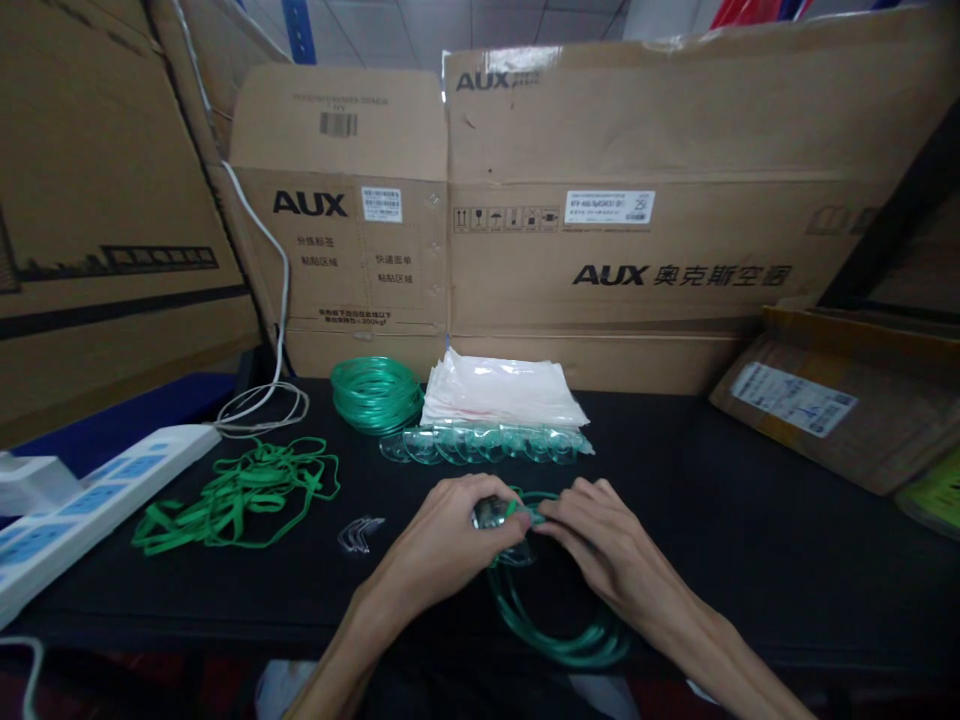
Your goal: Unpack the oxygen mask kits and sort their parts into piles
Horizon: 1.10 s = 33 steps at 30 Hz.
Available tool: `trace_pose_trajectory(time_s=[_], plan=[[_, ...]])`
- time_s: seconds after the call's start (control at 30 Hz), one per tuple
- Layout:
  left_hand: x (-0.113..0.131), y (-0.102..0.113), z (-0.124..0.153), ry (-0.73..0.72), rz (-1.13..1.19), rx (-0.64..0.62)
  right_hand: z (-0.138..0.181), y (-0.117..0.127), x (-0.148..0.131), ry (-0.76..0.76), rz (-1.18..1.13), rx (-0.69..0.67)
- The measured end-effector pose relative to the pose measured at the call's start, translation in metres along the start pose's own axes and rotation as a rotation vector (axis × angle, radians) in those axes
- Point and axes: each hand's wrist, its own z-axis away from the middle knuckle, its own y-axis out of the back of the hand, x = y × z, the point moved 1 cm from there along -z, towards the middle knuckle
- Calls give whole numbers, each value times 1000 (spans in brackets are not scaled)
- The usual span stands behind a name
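My left hand (457, 530) is closed on a clear green-tinted plastic mask (491, 513), thumb and forefinger pinching near its connector. A bit of green elastic strap shows at those fingertips. Close against it, my right hand (600, 535) pinches the end of a green tube at the mask's connector; the fingers hide the exact joint. The coiled green tubing (555, 640) hangs below both hands towards the table's front edge. Behind them lies a row of clear green masks (487, 443). Several small clear curved strips (360, 535) rest left of my left hand.
A tangle of green elastic straps (240, 495) lies at the left, beside a white power strip (112, 500). At the back sit a green tubing coil (375, 393) and stacked white bags (502, 390). Cardboard panels (600, 230) wall the black table; a cardboard box (840, 400) stands right.
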Motion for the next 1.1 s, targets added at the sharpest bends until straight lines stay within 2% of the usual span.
trace_pose_trajectory(time_s=[0.1,0.27,0.4,0.5,0.63,0.77,0.83,0.93,1.1], plan=[[-1,2,0,-79,-55,2,0,0,1,9,33,-10],[-5,3,-2,-309,-204,14,-2,2,0,8,35,-15],[-4,0,-2,-383,-257,36,-3,0,-1,-35,16,-35],[-5,5,-2,-319,-163,41,-1,-1,2,-43,7,-17],[-13,30,1,-86,-91,112,6,4,17,-117,-49,87],[-18,47,7,18,-108,121,9,7,27,-172,-54,29],[-17,44,7,56,-123,86,6,6,27,-164,-43,-11],[-16,33,5,86,-158,55,3,3,25,-115,-28,-1],[-17,25,4,13,-184,82,3,1,28,-96,-18,23]])
